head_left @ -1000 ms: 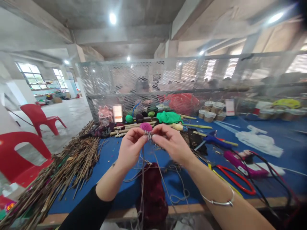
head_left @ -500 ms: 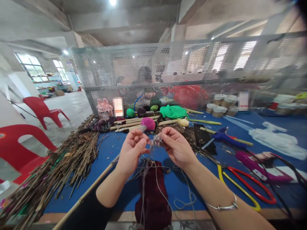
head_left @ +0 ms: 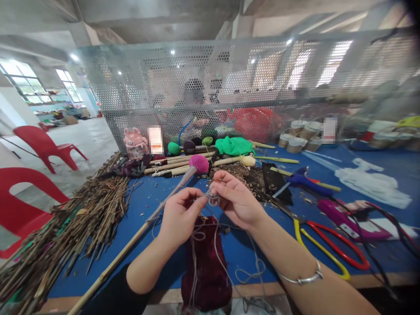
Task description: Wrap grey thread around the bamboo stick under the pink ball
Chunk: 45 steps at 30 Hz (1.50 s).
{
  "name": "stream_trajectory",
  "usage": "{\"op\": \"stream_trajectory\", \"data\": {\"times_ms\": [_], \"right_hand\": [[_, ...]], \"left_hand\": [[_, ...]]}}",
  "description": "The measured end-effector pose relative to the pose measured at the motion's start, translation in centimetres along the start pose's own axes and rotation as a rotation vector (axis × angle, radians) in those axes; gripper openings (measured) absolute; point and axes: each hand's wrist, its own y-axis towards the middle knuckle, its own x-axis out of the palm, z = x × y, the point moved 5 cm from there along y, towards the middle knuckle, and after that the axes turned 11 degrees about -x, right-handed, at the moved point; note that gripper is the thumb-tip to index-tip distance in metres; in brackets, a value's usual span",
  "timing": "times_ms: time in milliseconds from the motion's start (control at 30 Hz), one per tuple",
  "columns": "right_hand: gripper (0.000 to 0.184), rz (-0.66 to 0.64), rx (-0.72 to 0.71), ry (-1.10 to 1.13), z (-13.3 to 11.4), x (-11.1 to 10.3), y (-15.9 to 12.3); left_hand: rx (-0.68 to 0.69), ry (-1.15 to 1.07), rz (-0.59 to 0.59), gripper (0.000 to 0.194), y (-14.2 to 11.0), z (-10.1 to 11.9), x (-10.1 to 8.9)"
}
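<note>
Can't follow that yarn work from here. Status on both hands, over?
Left hand, right hand pinching looped grey yarn. It trails loose over dark maroon cloth. Possible snag: long pale wooden pole under left forearm.

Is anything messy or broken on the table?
Messy, yes: brown crumbs lie loose on the blue table, heaped beyond the scissors, as if spilled. I can't see anything clearly broken.
</note>
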Motion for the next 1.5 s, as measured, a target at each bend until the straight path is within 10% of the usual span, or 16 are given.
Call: {"op": "stream_trajectory", "data": {"times_ms": [167,467,733,1000,1233,1367,1500], "right_hand": [[0.039,-0.078,-0.043,0.078,-2.3,-0.1,-0.4],[0.050,0.137,-0.366,-0.466,-8.2,-3.3,-0.4],[0.063,0.152,-0.633,-0.370,-8.7,-3.6,-0.4],[0.077,0.480,-0.935,-0.406,-10.0,-6.4,-1.3],[0.025,0.183,-0.457,-0.890,-7.7,-6.1,0.9],[0.016,0.227,-0.777,-1.312,-6.6,-3.2,0.2],[0.010,-0.103,-0.760,-1.109,-3.8,1.2,-0.9]], "left_hand": [[-0.068,-0.389,0.046,0.016,1.0,-0.1,-1.8],[-0.285,-0.907,-0.039,0.018,1.4,-0.2,-2.3],[-0.159,-0.878,-0.168,0.022,1.2,0.4,-1.5],[-0.087,-0.769,-0.028,0.022,1.3,0.6,-2.6],[-0.121,-0.748,-0.090,0.024,1.1,0.9,-2.4],[-0.155,-0.710,-0.180,0.023,0.9,0.3,-1.6],[-0.195,-0.635,-0.214,0.024,0.6,-0.4,-0.7]]}}
